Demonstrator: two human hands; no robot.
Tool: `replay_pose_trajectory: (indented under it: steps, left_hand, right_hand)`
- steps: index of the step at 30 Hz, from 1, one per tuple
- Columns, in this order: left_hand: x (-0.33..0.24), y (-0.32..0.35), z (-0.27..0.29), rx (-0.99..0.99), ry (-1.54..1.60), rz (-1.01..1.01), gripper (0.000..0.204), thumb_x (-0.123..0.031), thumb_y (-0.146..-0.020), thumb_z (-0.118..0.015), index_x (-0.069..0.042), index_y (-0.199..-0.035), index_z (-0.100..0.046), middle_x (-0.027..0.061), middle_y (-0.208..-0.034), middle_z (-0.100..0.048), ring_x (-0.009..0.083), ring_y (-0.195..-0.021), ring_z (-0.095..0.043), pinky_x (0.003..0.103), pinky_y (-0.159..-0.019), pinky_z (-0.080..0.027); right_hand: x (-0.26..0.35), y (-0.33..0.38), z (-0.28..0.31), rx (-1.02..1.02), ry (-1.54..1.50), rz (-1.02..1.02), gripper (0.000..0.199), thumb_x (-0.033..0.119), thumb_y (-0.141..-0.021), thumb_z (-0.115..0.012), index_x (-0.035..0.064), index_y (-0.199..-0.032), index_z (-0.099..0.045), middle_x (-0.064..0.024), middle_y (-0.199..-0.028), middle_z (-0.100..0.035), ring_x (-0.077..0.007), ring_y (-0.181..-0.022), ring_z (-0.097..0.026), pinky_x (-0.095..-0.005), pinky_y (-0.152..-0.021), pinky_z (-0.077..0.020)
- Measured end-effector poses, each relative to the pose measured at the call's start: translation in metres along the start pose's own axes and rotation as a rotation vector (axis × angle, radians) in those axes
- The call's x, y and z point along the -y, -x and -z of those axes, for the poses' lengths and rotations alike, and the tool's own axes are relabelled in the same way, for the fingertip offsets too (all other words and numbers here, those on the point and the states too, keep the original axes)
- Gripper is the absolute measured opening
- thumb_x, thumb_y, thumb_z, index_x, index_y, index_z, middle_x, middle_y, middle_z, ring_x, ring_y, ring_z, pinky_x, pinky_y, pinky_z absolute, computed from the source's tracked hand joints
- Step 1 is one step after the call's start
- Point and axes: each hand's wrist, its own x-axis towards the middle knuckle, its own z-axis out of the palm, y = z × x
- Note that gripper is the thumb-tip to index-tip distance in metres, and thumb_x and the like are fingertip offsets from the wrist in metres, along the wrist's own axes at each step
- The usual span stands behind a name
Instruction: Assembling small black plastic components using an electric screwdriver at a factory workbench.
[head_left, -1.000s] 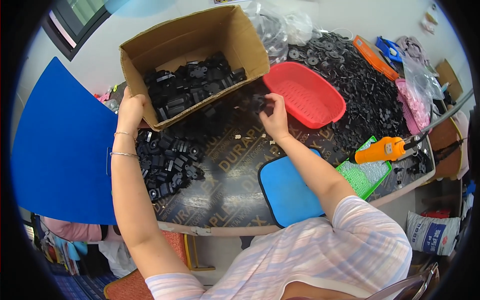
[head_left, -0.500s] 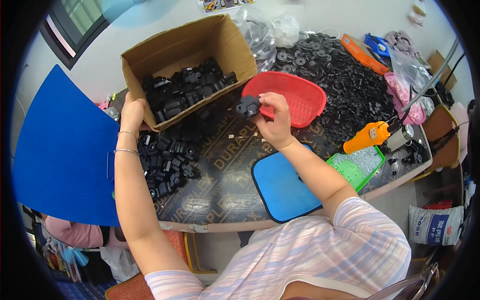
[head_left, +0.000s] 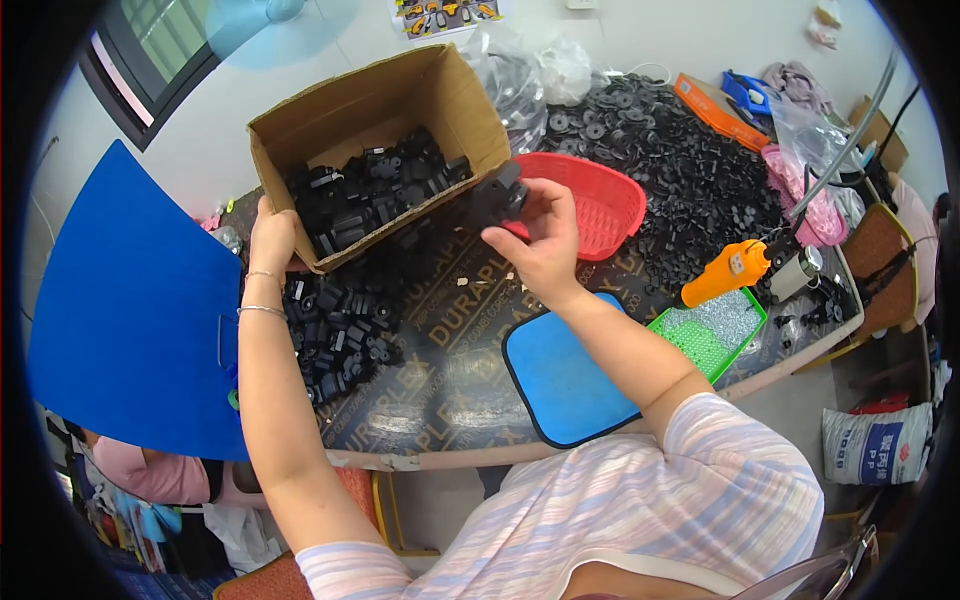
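We hold a small black plastic part (head_left: pixel 497 196) pinched in our right hand (head_left: pixel 545 245), lifted above the table between the cardboard box (head_left: pixel 400 100) and the red basket. The box lies tipped toward us near the table's far left edge, open and half full of black parts, with our left hand (head_left: pixel 272 232) on its near left corner.

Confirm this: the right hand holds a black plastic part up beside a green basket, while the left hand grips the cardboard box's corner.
Not quite. In the head view the basket is red, not green. The right hand does hold a black plastic part beside it, and the left hand grips the cardboard box.
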Motion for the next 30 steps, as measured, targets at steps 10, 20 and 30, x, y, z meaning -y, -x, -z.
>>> replay_pose_trajectory:
  steps: [10, 20, 30]
  left_hand:
    - [0.025, -0.006, 0.004, 0.007, 0.009, -0.038, 0.048, -0.007, -0.075, -0.042, -0.004, -0.123, -0.039, 0.0181, -0.097, -0.055, 0.0326, -0.081, -0.06, 0.045, -0.054, -0.055]
    - [0.012, 0.016, -0.009, 0.009, -0.034, -0.009, 0.045, -0.007, -0.076, -0.043, -0.008, -0.121, -0.04, 0.0191, -0.094, -0.057, 0.0347, -0.08, -0.062, 0.044, -0.049, -0.056]
    - [0.036, 0.017, -0.016, -0.079, -0.299, -0.087, 0.056, -0.01, -0.076, -0.046, -0.009, -0.131, -0.035, 0.0255, -0.107, -0.059, 0.0382, -0.094, -0.06, 0.042, -0.079, -0.049]
  right_hand:
    - [-0.05, -0.026, -0.046, -0.131, 0.29, -0.364, 0.076, 0.017, -0.061, -0.081, -0.0001, -0.121, -0.037, -0.0133, -0.109, -0.046, -0.0213, -0.098, -0.048, -0.0341, -0.087, -0.0429]
    - [-0.054, -0.006, -0.015, -0.056, 0.079, -0.523, 0.033, 0.008, -0.073, -0.073, 0.004, -0.096, -0.05, 0.0018, -0.078, -0.051, -0.0064, -0.068, -0.048, -0.0214, -0.061, -0.0426]
    - [-0.091, -0.082, -0.045, 0.991, 1.216, -0.516, 0.055, 0.025, -0.064, -0.074, 0.0054, -0.112, -0.058, -0.0181, -0.111, -0.06, -0.0314, -0.104, -0.056, -0.0369, -0.09, -0.0448]
